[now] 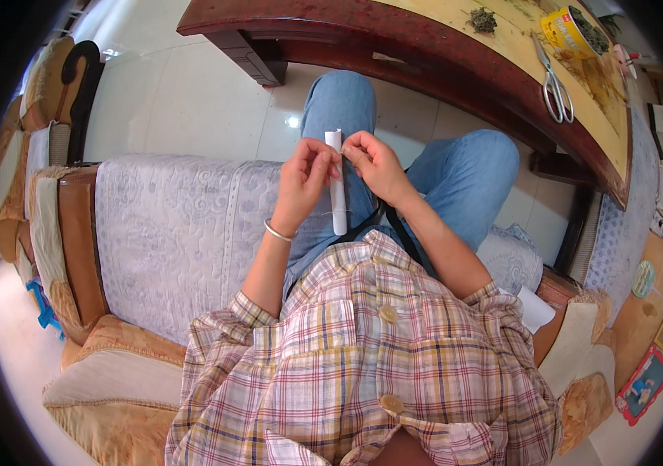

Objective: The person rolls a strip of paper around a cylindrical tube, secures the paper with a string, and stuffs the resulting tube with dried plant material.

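A narrow roll of white paper (338, 198) lies lengthwise on the thigh in blue jeans, with a thin thread around its lower part. My left hand (310, 177), a silver bangle at its wrist, is at the upper part of the roll, fingers curled over its side. My right hand (373, 166) is just to the right, thumb and forefinger pinched close to the left fingertips. Something thin and pale, perhaps thread, shows between the fingertips; its hold is too small to make out fully.
On the wooden table (424, 64) ahead lie metal scissors (554, 90), a clump of dried plant matter (482, 21) and a yellow tub (576, 34) filled with similar matter. A quilted cover (180, 233) lies over the sofa. A white sheet (535, 310) rests beside the right elbow.
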`<state>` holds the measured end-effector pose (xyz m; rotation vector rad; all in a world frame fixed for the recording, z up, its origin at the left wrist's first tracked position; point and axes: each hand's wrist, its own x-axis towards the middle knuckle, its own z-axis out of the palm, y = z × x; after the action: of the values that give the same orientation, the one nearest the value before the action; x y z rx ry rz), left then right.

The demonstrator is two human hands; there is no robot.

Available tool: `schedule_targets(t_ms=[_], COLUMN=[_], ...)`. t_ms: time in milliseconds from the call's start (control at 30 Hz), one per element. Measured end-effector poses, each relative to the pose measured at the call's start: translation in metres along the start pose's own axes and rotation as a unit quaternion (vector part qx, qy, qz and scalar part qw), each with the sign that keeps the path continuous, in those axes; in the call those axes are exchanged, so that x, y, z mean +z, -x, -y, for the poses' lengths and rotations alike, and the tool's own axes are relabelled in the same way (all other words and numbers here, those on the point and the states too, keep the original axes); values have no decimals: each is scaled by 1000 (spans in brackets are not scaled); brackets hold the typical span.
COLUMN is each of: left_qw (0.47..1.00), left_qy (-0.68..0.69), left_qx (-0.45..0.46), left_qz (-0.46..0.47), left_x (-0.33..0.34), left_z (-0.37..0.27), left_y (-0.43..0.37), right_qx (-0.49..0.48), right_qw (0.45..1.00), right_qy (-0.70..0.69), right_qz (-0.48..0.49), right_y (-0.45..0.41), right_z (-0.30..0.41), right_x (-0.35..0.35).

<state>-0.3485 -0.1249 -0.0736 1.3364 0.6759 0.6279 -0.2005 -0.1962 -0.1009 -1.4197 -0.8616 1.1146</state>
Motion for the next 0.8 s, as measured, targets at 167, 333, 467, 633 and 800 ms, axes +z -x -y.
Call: schedule_targets(t_ms=[167,333,467,633,800], left_qw=[999,999,989,937,909], left_qy=[-5,-39,-149,-330,-393], left_qx=[14,0,0,106,133], left_qz=[-36,-32,-19,29,34], left_x=[-7,-7,-7,-5,-1], left_z=[6,2,-6,-19,-27], left_y=[-6,-4,-8,-12,-11], right_qx=[-54,63,84,-57,-46], right_qw=[991,994,988,992,992], right_qy=[91,-72,-122,84,113], right_qz=[-78,-46,-42,-74,-25], right_y=[2,2,5,9,11], right_z=[0,-5,8,31,49], right_x=[8,0,5,14,12])
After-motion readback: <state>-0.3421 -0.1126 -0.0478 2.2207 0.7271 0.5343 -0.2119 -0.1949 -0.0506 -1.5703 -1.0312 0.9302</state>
